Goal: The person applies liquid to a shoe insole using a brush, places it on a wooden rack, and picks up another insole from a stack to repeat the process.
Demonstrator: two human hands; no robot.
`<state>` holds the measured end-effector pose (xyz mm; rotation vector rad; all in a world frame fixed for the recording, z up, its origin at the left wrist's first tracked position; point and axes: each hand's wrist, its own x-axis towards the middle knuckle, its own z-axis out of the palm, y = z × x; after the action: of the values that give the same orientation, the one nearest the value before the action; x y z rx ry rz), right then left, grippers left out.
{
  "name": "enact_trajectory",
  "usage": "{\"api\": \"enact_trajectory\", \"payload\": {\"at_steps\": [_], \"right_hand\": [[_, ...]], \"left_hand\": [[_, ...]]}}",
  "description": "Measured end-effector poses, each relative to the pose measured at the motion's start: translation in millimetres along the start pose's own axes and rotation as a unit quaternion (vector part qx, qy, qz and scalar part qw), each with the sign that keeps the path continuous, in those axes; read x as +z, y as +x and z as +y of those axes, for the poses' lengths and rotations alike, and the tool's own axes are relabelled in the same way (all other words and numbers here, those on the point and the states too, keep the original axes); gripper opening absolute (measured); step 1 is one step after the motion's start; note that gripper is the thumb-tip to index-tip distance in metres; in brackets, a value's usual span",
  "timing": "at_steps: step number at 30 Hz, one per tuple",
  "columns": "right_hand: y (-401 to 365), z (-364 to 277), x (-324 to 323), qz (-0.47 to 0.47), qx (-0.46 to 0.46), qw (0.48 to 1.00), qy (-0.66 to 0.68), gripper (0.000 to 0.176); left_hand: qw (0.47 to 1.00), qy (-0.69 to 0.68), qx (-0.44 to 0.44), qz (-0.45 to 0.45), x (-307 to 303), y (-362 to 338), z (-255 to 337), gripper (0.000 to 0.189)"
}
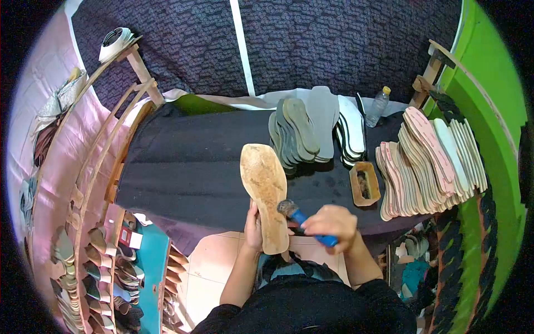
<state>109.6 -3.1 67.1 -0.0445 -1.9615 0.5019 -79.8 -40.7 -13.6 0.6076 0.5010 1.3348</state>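
A tan sole-shaped piece [263, 183] with a glossy, blotchy face stands nearly upright in view, gripped along its narrower lower part by my left hand [253, 229]. My right hand [332, 224] is closed around the blue handle of a brush [300, 216]. The brush's dark bristles are at the right edge of the piece, near its middle; whether they touch it I cannot tell. To the right on the table sits a yellowish open container [356, 192] with dark residue inside.
On the dark-covered table [183, 161], grey soles [324, 122] and white soles [349, 125] lie behind the container. Pink-topped sole stacks [428, 145] fill the right side. A bottle with a yellow cap [378, 107] stands at the back. Racks [99, 261] hold shoe parts at lower left.
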Motion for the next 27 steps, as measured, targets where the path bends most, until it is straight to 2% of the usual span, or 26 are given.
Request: {"api": "enact_trajectory", "payload": {"at_steps": [1,5,6,7,10,13,16,17,18,20,21,23,25,27], "right_hand": [[-3,-4,4,-0.03,-0.017,0.999,-0.006,0.029],[-23,-12,20,-0.098,-0.019,0.994,0.035,0.028],[-21,-18,18,-0.119,-0.008,0.992,0.044,0.026],[-19,-24,17,-0.14,0.003,0.989,0.054,0.035],[-26,-28,21,-0.15,0.022,0.98,0.132,0.034],[-36,-25,13,-0.14,0.058,0.982,0.11,0.034],[-33,-29,-20,-0.014,0.113,0.993,0.024,0.019],[-40,-24,-32,0.065,0.1,0.992,-0.034,0.02],[-42,-25,-42,0.136,0.101,0.975,-0.142,0.021],[-51,-17,-63,0.22,0.16,0.926,-0.261,0.021],[-42,-16,-69,0.236,0.195,0.902,-0.305,0.023],[-49,-5,-81,0.191,0.29,0.853,-0.389,0.027],[-71,12,-88,0.168,0.312,0.844,-0.403,0.029],[-89,29,-85,0.143,0.334,0.835,-0.413,0.031]], "left_hand": [[0.999,0.008,0.044,0.025,2,1,1,0.055],[0.992,0.002,0.091,0.087,9,1,4,0.053],[0.989,0.019,0.09,0.117,10,2,4,0.06],[0.989,0.019,0.089,0.118,9,2,4,0.06],[0.995,-0.028,0.036,0.089,2,0,6,0.072],[0.994,-0.031,0.062,0.082,2,0,9,0.071],[0.993,-0.001,0.072,0.094,4,0,12,0.069],[0.992,0.02,0.08,0.098,4,-1,13,0.068],[0.99,0.039,0.082,0.105,5,-1,14,0.067],[0.992,0.018,0.076,0.103,0,-2,13,0.067],[0.992,-0.003,0.071,0.102,-2,-2,13,0.068],[0.991,-0.03,0.066,0.11,-2,-1,13,0.068],[0.989,-0.056,0.067,0.12,0,0,15,0.068],[0.992,-0.013,0.056,0.112,2,-1,20,0.07]]}}
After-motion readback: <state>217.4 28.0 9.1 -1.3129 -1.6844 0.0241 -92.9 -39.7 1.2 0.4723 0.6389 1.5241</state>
